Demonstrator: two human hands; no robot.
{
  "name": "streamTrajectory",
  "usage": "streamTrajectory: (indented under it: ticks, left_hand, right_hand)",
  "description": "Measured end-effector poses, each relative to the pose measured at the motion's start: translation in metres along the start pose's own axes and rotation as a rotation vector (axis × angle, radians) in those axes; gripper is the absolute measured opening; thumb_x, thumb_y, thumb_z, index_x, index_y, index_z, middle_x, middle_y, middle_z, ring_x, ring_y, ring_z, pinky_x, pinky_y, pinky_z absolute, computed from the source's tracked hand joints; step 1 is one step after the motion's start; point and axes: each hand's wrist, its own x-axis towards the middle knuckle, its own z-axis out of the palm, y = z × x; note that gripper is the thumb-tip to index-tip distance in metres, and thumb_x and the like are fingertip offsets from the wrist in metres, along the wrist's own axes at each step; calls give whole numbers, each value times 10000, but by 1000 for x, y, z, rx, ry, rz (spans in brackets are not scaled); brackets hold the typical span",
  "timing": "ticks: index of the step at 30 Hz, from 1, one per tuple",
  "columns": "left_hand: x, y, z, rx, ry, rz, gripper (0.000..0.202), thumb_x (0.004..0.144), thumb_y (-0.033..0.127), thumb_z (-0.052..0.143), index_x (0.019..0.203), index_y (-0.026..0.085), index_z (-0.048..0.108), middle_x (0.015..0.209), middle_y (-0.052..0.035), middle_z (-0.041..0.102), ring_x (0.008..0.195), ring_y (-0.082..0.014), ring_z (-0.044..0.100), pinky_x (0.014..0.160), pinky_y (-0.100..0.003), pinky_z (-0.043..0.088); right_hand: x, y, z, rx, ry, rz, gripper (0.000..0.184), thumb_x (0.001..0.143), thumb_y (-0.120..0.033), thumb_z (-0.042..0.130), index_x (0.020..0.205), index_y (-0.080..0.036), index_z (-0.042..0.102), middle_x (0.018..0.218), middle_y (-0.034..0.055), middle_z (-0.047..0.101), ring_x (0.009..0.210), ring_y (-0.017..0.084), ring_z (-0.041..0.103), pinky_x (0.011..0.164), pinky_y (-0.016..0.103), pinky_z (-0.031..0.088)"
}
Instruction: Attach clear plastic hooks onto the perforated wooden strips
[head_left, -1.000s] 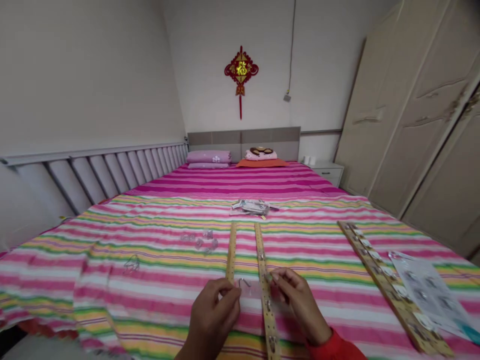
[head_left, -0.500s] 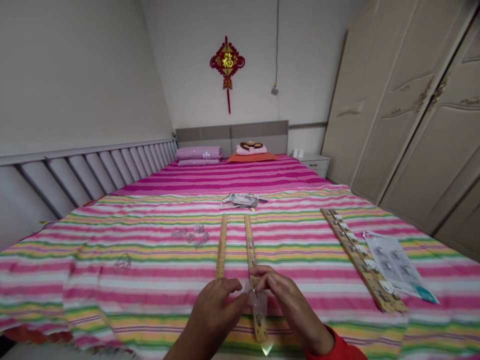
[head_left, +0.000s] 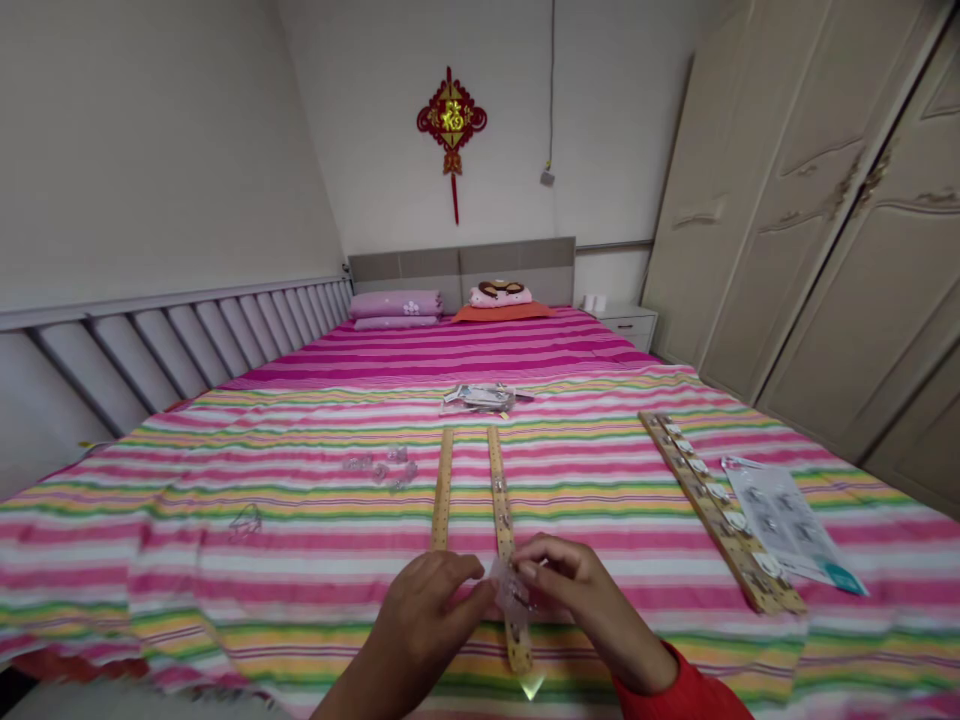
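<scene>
A small clear plastic bag (head_left: 511, 592) hangs between my hands, above the near end of a narrow wooden strip with small metal fittings (head_left: 496, 490). My left hand (head_left: 431, 605) pinches the bag's left edge between thumb and fingers. At its upper right, my right hand (head_left: 574, 590) has thumb and fingertips closed on the bag. A small dark piece shows inside the plastic, too small to name. Just left of the first strip lies a second wooden strip with holes (head_left: 443, 490).
Several crumpled clear bags (head_left: 397, 468) lie to the left, with another bag (head_left: 245, 522) nearer. A filled plastic packet (head_left: 486, 399) sits beyond the strips. On the right are a wooden board with metal fittings and white discs (head_left: 709, 505) and a blister pack (head_left: 787, 525), all on a striped bedsheet (head_left: 315, 610).
My right hand's fingers have drawn back slightly and curled tighter at the bag. The bag looks more crumpled. My left hand stays nearly in place; the view has shifted a little.
</scene>
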Motion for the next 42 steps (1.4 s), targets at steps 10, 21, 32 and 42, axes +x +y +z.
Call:
streamTrajectory:
  ticks: [10,21,32,42]
  left_hand:
    - [-2,-4,7,-34,-32,-56,222,797,88,600,985,201,634,858,-34,647,727,-125,556,603,-237,432]
    - [2,-3,39,-526,-110,-533,342,791,20,433,950,230,651,896,-62,603,850,-159,590,706,-281,515]
    - [7,-31,96,-1081,-103,-1276,215,711,351,639,795,155,656,782,-42,690,734,-169,649,695,-284,511]
    - [23,-86,161,-1105,25,-1412,242,572,319,732,701,138,637,599,-3,636,571,-134,610,563,-243,487]
  right_hand:
    - [-1,7,-1,108,-65,173,343,636,-458,774,672,-147,635,568,-12,589,490,75,470,481,203,349]
    - [11,26,-7,14,7,69,343,691,-491,717,671,-175,586,517,-53,502,463,88,429,472,225,319]
    - [63,36,-20,73,217,40,362,614,-501,758,619,-173,606,484,-40,528,448,97,431,475,241,333]
    - [133,56,-43,119,297,31,366,505,-468,811,639,-170,647,482,-30,587,429,103,490,457,243,399]
